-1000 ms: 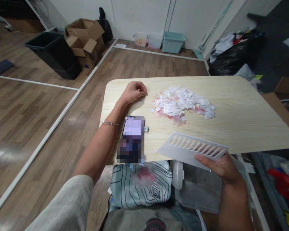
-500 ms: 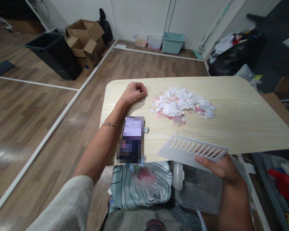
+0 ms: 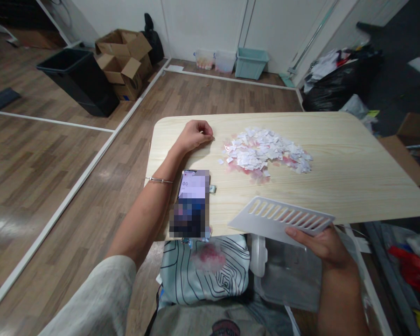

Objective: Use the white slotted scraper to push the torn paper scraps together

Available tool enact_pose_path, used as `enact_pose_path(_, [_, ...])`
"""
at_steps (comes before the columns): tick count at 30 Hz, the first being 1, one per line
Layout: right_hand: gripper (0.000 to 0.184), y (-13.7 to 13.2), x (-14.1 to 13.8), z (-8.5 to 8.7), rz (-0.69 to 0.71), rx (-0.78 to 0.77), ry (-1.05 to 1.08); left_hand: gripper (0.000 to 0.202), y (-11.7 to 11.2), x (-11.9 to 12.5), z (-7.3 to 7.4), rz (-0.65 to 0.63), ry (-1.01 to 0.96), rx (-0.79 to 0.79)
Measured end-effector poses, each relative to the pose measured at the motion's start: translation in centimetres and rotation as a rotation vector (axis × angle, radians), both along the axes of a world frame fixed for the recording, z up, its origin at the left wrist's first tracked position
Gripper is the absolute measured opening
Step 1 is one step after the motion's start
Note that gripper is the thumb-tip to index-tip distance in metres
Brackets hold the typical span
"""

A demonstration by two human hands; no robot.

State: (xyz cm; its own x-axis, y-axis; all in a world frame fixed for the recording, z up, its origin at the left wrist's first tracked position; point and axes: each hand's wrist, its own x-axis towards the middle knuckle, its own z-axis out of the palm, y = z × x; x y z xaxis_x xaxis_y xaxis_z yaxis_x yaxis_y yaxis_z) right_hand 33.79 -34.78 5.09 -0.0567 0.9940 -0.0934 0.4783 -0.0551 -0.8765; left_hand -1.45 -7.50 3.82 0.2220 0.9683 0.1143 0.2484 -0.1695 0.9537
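Note:
On the far left of the table (image 3: 357, 154) rests my left hand (image 3: 195, 135), its fingers curled in and nothing visible in them. To its right lies a heap of small white paper pieces (image 3: 262, 149), with pinkish translucent bits among them. My right hand (image 3: 318, 242) grips the right end of a white slotted plastic scraper (image 3: 266, 221), thumb on top. The scraper is tilted at the front edge of the table, its left corner low over the tabletop. A phone (image 3: 192, 203), partly pixelated, lies near my left forearm.
Below the front edge, a clear plastic container (image 3: 289, 275) sits beside a patterned light-blue cloth item (image 3: 206, 280) on my lap. A black bin (image 3: 80, 81) and cardboard boxes (image 3: 126, 60) stand at far left. Tubs, including a teal one (image 3: 251, 64), line the wall. Black bags (image 3: 336, 88) lie at right.
My right hand and the scraper have shifted very slightly to the right. My left hand and the paper heap look the same.

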Motion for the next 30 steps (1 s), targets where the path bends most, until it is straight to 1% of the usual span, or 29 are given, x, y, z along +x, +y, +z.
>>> enact_pose_path(5, [0.035,0.41,-0.55,0.5,0.058,0.012,-0.03,0.012,-0.08,0.04,0.1,-0.019,-0.012,-0.018])
enact_pose_path(13, [0.026,0.46,-0.65,0.42,0.06,0.022,-0.018,0.012,-0.14,0.08,0.16,-0.018,-0.04,-0.025])
enact_pose_path(20, [0.035,0.59,-0.99,0.58,0.035,0.05,-0.035,0.009,-0.21,-0.02,0.21,-0.012,-0.019,-0.041])
enact_pose_path(26, [0.03,0.32,-0.67,0.55,0.041,0.0,-0.002,0.013,-0.13,0.12,0.03,0.013,-0.026,-0.035])
enact_pose_path(30, [0.031,0.43,-0.82,0.64,0.036,0.008,0.002,0.016,-0.1,0.16,0.06,0.038,-0.003,-0.023])
